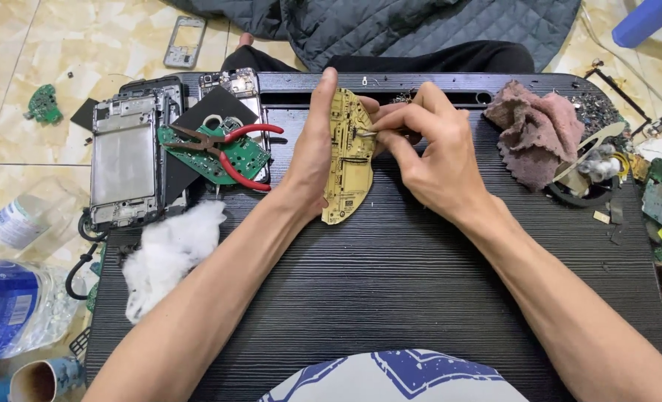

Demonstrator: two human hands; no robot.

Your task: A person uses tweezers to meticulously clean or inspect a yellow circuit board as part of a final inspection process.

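My left hand [310, 160] holds a yellow, curved circuit board [349, 160] upright on its edge on the black table [390, 283], thumb behind it and fingers along its left side. My right hand [429, 152] is pinched on a thin metal tool [370, 132] whose tip touches the board's face near the upper middle. Most of the tool is hidden inside the fingers.
Red-handled pliers [230, 145] lie on a green circuit board [230, 158] at the left, beside a phone frame [125, 160]. A white cotton wad [169, 253] sits front left, a pinkish cloth [536, 130] back right. Electronic scraps crowd the right edge; plastic bottles [11, 298] lie on the floor.
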